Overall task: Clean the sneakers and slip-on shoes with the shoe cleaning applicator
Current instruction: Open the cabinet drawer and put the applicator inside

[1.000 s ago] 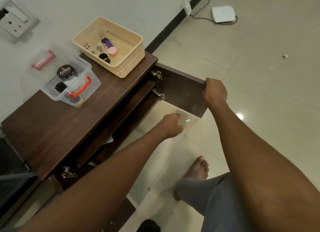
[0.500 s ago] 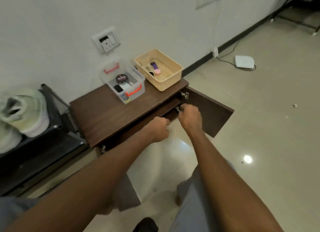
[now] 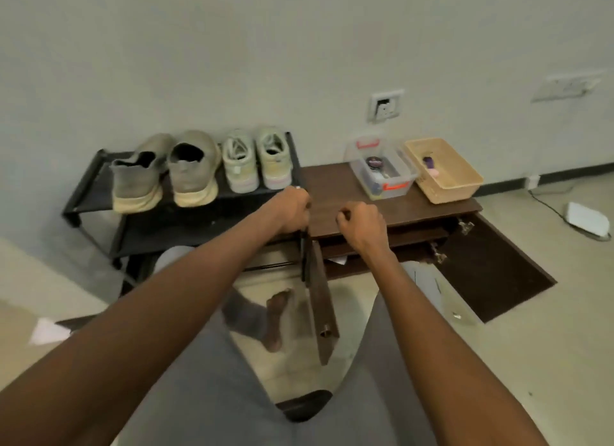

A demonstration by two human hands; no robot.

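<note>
Now, compared with half a second ago:
View: it has swung left, so the whole shoe rack (image 3: 99, 176) shows at centre left, where earlier only its right end showed at the left edge of the frame.
Cabinet: the brown cabinet (image 3: 335, 186) sits right of centre, with its right door (image 3: 491, 272) still swung wide open toward the lower right.
Left door: the left door (image 3: 320, 299) is now open too, seen edge-on in the middle of the frame.
Left hand: the left hand (image 3: 292, 209) has gone from the cabinet's front edge to the top of the left door, fingers curled round its edge.
Right hand: the right hand (image 3: 360, 226) is a loose fist over the cabinet's front edge, holding nothing.
Slip-on shoes: the grey slip-on shoes (image 3: 166, 173) stand heels toward the camera on the rack's top shelf, upper left of centre.
Sneakers: the pale sneakers (image 3: 257, 159) stand just right of them on the same shelf.
Clear box: the clear box (image 3: 398, 184) with red handles holds a dark round tin (image 3: 374, 162).
Basket: the beige basket (image 3: 461, 188) stands just right of the box.
Writing: the tin's label is too blurred to read.
Applicator: I cannot tell which item it is.
</note>
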